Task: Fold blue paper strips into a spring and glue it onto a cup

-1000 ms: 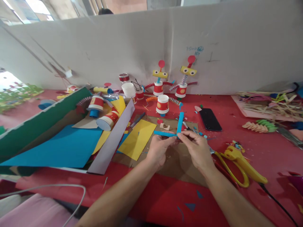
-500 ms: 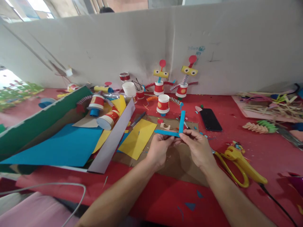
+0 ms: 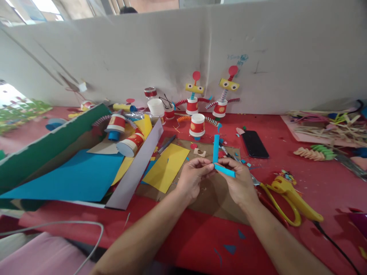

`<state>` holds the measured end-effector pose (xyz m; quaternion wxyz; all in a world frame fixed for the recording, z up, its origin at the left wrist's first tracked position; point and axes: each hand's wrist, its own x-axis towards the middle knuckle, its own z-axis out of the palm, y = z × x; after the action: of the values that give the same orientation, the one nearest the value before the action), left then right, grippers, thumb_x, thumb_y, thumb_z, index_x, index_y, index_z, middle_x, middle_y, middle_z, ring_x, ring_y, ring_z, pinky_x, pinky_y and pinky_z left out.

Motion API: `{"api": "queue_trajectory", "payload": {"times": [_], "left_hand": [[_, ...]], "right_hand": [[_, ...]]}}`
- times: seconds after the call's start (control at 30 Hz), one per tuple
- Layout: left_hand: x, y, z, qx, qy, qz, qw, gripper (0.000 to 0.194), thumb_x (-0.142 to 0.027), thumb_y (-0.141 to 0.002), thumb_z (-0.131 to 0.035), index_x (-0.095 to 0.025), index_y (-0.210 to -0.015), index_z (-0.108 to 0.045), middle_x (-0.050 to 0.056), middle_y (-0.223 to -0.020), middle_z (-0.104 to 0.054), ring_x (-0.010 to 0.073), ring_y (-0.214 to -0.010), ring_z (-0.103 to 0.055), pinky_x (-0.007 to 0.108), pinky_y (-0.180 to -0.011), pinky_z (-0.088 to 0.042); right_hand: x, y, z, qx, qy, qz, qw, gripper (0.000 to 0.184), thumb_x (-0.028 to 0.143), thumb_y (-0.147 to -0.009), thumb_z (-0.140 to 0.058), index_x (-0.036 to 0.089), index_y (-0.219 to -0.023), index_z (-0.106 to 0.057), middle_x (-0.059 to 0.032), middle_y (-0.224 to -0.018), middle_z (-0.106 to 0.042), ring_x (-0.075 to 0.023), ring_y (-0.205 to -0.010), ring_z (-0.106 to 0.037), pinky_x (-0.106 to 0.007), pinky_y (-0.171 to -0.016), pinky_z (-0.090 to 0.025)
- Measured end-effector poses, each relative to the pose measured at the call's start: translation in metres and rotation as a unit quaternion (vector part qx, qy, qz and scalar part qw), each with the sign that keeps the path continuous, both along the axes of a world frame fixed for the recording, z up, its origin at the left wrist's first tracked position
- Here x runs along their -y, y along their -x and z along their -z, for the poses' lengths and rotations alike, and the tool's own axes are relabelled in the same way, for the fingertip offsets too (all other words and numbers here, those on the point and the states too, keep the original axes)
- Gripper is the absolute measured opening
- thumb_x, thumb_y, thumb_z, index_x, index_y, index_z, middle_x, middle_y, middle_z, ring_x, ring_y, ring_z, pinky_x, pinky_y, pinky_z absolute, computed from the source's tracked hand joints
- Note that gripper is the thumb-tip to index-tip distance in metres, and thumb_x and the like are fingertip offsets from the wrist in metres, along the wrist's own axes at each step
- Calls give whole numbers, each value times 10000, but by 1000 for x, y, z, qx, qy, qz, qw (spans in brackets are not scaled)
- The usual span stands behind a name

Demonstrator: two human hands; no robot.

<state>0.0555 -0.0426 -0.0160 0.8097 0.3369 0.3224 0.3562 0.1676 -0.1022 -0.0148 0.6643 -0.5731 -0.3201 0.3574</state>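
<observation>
Two blue paper strips [image 3: 216,149] meet at a corner between my hands, one pointing away from me, the other lying toward the right over my right fingers. My left hand [image 3: 192,176] pinches that corner between thumb and fingertips. My right hand [image 3: 239,179] is closed around the same strips from the right, its fingertips partly hidden behind the paper. Both hands are above a brown cardboard sheet [image 3: 212,202]. Just beyond stands a red and white paper cup [image 3: 197,126] with coiled paper arms.
Left, a box [image 3: 57,141] holds coloured paper and cup figures. A yellow paper sheet [image 3: 166,168] lies beside my left hand. To the right are scissors [image 3: 282,206], a yellow glue gun [image 3: 298,196] with a cord, and a phone [image 3: 255,144]. Two finished-looking cup figures [image 3: 220,109] stand by the wall.
The lower blue strip, which pointed left over my left hand, now points right across my right hand. The upright strip has shifted slightly left. My left hand now pinches the corner.
</observation>
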Motion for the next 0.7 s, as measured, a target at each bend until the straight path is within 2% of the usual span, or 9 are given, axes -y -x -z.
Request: {"api": "queue_trajectory", "payload": {"times": [0.23,0.4,0.53,0.63,0.7], "left_hand": [[-4,-1,0,-6,-8,-7,1000,253,-159,-570,-814,-127,-761,-650,31,-702,-691,120,-661,-651,247,-690,-515],[-4,-2,-2,2,-11,-12,1000,249,-183,-585,-810,-117,-793,-691,49,-762,-707,121,-691,-651,260,-738,-510],[0,-3,-4,8,-28,-40,999,245,-210,-601,-803,-121,-803,-696,50,-795,-706,134,-724,-652,282,-765,-507],[3,-5,-5,23,-37,-50,998,224,-214,-627,-786,-132,-813,-693,40,-784,-706,130,-734,-650,277,-781,-498],[5,-5,-5,36,-37,-55,997,219,-201,-626,-784,-142,-816,-691,30,-785,-706,126,-745,-647,271,-789,-492]], "right_hand": [[2,-1,2,83,-18,-7,996,155,317,-682,-736,223,-806,-734,-18,-813,-697,-188,-790,-621,-323,-734,-490],[3,-2,1,136,-31,-25,990,151,304,-762,-671,228,-877,-732,-42,-949,-698,-211,-900,-628,-357,-818,-486],[3,4,4,58,-56,-35,996,196,283,-750,-700,244,-941,-695,-22,-971,-704,-196,-908,-648,-355,-848,-500],[2,7,7,-4,-52,-5,999,198,299,-761,-699,237,-948,-680,-20,-937,-719,-195,-886,-665,-371,-852,-509],[1,8,8,-10,-48,5,999,175,305,-759,-702,224,-914,-694,-26,-910,-726,-200,-869,-672,-383,-854,-513]]}}
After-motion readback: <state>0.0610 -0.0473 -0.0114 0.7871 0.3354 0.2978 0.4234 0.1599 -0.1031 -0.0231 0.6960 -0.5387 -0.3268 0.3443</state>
